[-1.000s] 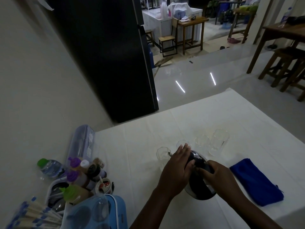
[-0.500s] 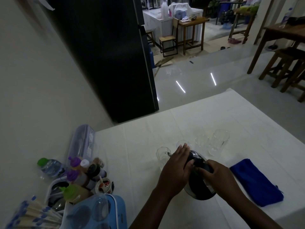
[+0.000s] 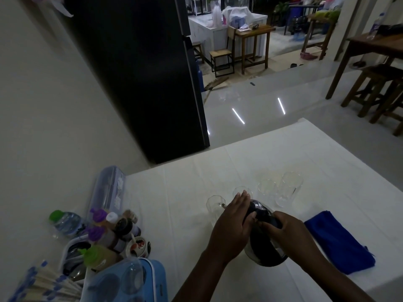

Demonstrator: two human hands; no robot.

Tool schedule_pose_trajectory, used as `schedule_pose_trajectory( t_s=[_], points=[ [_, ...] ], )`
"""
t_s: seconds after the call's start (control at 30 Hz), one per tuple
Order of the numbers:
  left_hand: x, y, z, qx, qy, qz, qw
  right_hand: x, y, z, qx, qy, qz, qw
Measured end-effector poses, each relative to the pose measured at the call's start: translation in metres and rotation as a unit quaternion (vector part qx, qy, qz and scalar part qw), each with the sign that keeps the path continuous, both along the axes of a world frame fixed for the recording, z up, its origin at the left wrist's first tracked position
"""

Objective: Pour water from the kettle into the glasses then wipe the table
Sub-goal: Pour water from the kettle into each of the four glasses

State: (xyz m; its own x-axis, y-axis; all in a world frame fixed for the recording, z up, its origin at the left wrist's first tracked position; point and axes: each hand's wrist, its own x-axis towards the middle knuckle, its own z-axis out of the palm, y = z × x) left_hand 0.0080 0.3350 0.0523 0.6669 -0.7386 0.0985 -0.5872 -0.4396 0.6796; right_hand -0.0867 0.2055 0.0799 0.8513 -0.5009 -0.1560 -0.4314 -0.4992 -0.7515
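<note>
White table [image 3: 185, 214] | left hand [image 3: 233, 225] on kettle [image 3: 267, 255] | right hand [image 3: 287, 234] grips it

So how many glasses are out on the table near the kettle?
4, in a row beyond the kettle: leftmost glass, second glass partly behind the left hand, third glass, tall glass farthest right. More may be hidden behind the hand.

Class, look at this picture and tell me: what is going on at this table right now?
A person holds a dark kettle tipped toward the leftmost glass of four clear ones on the white table. The right hand grips the kettle's handle. The left hand presses flat on its top. The spout is at that glass's rim, but no water can be made out. A blue cloth lies untouched to the right.
</note>
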Motion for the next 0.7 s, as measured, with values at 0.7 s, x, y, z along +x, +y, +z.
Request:
schedule_pose_trajectory(
  t_s=[0.7],
  points=[
    [-0.009, -0.002, 0.003, 0.019, -0.037, -0.030, 0.999, -0.016, -0.002, -0.022, 0.047, -0.018, -0.013, 0.999]
  ],
)
